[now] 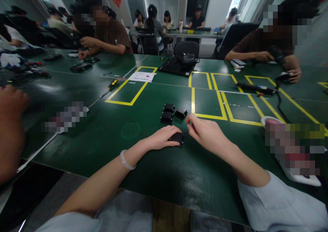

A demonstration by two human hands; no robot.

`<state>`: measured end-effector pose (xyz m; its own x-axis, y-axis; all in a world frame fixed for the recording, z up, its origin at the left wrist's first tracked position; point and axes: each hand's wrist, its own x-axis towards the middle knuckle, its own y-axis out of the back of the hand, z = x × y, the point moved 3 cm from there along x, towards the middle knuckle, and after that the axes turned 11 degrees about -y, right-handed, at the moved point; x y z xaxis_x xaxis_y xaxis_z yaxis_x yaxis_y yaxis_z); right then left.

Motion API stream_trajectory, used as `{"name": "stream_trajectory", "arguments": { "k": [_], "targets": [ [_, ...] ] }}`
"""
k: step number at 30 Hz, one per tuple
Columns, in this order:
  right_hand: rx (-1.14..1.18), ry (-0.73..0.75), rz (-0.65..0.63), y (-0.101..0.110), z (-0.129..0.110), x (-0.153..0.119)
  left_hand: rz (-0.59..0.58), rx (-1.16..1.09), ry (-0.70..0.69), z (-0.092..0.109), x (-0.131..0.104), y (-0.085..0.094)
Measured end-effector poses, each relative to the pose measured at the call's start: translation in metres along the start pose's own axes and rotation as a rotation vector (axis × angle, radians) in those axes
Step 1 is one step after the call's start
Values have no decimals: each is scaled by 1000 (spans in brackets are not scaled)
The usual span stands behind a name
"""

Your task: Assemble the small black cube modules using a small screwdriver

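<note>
My left hand [164,137] is closed around the left side of a small black block [178,139] lying on the green table. Light dots like screw heads show along its edges. My right hand [205,129], just right of that block, is in a pinch. A thin dark rod [186,133] runs from its fingers toward the block's upper right corner; its exact kind is too small to tell. Beyond my hands stand similar black blocks: a front one [166,117], one behind it [169,108], and a tilted one [181,112] to the right.
Yellow tape [210,117] marks rectangles on the table [153,170]. A yellow-handled screwdriver [112,84] and a white paper [142,76] lie farther left. Ahead is a black panel [176,66]. At right sits a white-rimmed tray [284,172], partly blurred. Co-workers sit around.
</note>
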<state>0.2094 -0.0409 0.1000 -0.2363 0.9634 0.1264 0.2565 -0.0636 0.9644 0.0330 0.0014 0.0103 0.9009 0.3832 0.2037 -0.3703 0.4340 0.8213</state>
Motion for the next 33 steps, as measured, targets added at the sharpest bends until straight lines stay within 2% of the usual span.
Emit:
{"name": "stream_trajectory", "arguments": {
  "k": [8, 14, 19, 26, 33],
  "targets": [
    [-91, -39, -51, -2, 1, 2, -12, 12, 2, 1, 0, 1],
    [4, 1, -23, 2, -1, 0, -3, -1, 8, 0, 0, 0],
    [-55, -14, -47, -1, 1, 1, -7, -6, 8, 1, 0, 1],
    [22, 9, -30, 1, 0, -1, -1, -8, 3, 0, 0, 0],
    [-85, -40, -69, 0, -1, 2, -7, 2, 6, 0, -1, 1]
  ]
}}
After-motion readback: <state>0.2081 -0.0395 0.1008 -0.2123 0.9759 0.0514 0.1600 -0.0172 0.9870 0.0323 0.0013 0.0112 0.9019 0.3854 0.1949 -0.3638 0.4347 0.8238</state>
